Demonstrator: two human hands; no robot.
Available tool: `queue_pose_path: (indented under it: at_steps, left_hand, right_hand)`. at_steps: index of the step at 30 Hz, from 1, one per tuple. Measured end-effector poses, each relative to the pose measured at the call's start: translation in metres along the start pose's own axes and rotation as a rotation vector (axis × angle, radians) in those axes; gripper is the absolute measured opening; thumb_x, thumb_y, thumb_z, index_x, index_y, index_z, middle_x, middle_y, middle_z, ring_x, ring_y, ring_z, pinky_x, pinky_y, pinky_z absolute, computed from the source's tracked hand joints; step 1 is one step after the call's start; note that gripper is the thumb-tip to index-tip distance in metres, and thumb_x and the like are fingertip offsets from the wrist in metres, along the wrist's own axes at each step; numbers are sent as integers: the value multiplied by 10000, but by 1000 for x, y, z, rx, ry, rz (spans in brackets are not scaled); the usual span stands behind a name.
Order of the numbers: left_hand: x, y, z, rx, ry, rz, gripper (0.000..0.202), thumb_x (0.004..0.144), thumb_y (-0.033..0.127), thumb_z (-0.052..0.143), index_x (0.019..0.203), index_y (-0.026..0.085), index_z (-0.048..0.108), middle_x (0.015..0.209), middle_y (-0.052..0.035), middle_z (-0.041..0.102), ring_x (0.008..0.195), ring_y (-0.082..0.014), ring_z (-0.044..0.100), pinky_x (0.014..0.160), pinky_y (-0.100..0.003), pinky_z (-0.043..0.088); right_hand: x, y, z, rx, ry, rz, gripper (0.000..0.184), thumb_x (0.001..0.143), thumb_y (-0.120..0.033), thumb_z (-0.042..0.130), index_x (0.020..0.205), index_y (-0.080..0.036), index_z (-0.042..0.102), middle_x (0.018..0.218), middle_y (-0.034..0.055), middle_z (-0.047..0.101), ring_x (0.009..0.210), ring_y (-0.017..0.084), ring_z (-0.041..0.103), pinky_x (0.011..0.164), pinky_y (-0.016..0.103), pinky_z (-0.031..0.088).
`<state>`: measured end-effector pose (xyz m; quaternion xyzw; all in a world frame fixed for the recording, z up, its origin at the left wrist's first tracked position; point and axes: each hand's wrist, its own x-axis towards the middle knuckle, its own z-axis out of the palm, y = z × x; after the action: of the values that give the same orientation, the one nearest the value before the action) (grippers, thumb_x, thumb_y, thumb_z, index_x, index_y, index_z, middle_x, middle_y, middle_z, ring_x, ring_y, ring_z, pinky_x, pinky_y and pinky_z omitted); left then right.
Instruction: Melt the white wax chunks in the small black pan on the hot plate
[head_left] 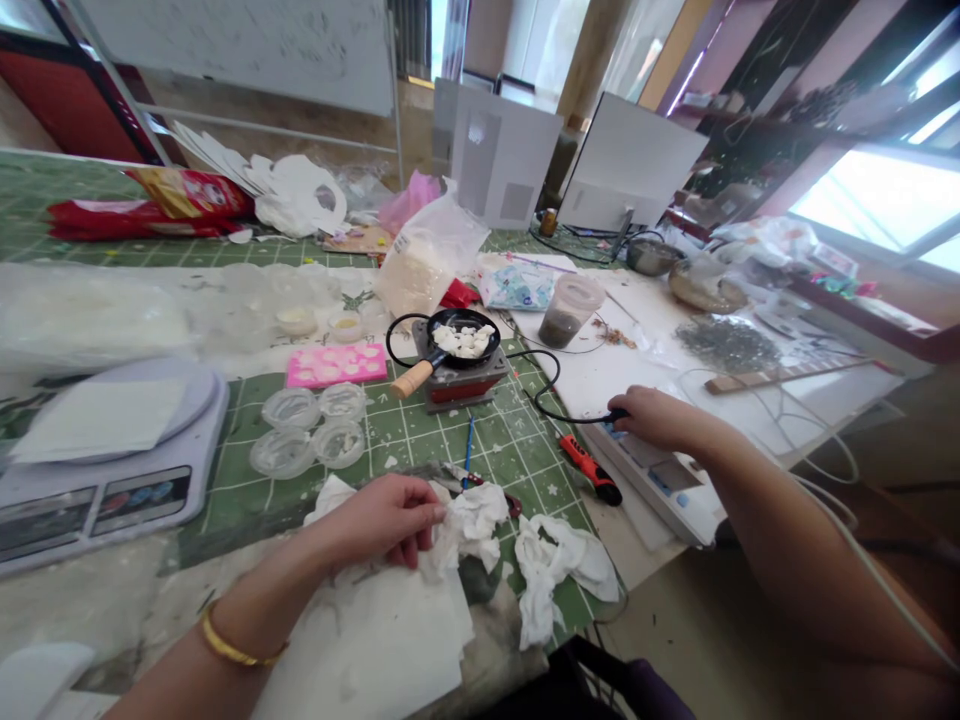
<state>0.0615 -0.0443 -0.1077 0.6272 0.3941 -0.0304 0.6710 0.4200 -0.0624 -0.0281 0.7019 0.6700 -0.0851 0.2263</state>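
Note:
My right hand [651, 417] is closed around a black plug [619, 413] at the near end of a white power strip [671, 485]. A black cord [553, 405] runs from it toward a small electric stove [463, 388]. On the stove sits a small black frying pan [495, 350] with a wooden handle, holding white chunks [463, 341]. My left hand [397, 515] hovers with loosely curled, parted fingers beside crumpled white tissue [476, 520]; nothing shows in its grip. A red-and-black screwdriver-like tool [590, 470] lies left of the power strip.
Several clear plastic cups [289, 452] stand near a pink mold [337, 366]. At left is a kitchen scale [202, 440] with paper on it. Behind the stove are a bag of pale powder [420, 260] and a plastic cup with dark contents [566, 312]. More tissue [559, 570] lies by the table's edge.

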Motion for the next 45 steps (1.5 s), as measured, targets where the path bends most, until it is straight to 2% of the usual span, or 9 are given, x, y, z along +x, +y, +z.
queue_pose_path:
  at_steps: [8, 14, 25, 31, 36, 41, 45]
  left_hand:
    - [2, -2, 0, -9, 7, 4, 352, 731, 488, 484, 762, 140, 527, 639, -5, 580, 506, -123, 586, 444, -204, 423]
    - [0, 1, 1, -10, 7, 1, 367, 724, 500, 481, 758, 138, 528, 644, -7, 579, 511, -126, 587, 446, -207, 419]
    - [1, 0, -1, -12, 11, -5, 387, 707, 530, 483, 764, 150, 532, 646, -4, 587, 521, -135, 591, 452, -223, 425]
    - [1, 1, 0, -18, 14, -11, 385, 698, 529, 488, 746, 150, 533, 628, -1, 587, 493, -123, 575, 444, -221, 420]
    - [1, 1, 1, -19, 22, -25, 390, 696, 533, 492, 736, 146, 529, 629, -6, 590, 481, -118, 571, 429, -206, 405]
    - [1, 0, 1, -18, 19, -22, 404, 695, 549, 490, 747, 149, 526, 630, -5, 588, 485, -122, 576, 424, -202, 403]
    - [1, 0, 1, -18, 25, -19, 409, 698, 552, 486, 753, 150, 530, 638, -8, 593, 495, -121, 580, 427, -199, 404]
  right_hand:
    - [10, 9, -7, 77, -77, -50, 301, 749, -340, 426, 901, -185, 634, 871, 72, 630, 768, 180, 556, 659, 273, 397]
    - [6, 12, -5, 99, -45, -34, 319, 738, -332, 442, 981, -199, 601, 939, 69, 622, 826, 191, 549, 699, 283, 398]
    - [8, 14, -1, 75, -5, 1, 277, 720, -263, 451, 947, -179, 585, 930, 84, 604, 827, 192, 544, 711, 291, 402]
    - [4, 10, -1, 53, -1, -22, 272, 714, -257, 457, 952, -193, 572, 947, 67, 593, 854, 185, 534, 716, 276, 399]
    - [4, 2, -6, 13, -21, 18, 270, 668, -255, 496, 913, -184, 584, 886, 71, 608, 785, 185, 548, 641, 266, 404]
    - [3, -8, -1, -55, -25, 72, 201, 648, -193, 488, 800, -154, 614, 811, 105, 615, 758, 212, 561, 625, 293, 396]
    - [-2, -9, 1, -73, -1, 103, 217, 690, -220, 466, 842, -174, 614, 849, 103, 619, 772, 220, 563, 630, 312, 394]
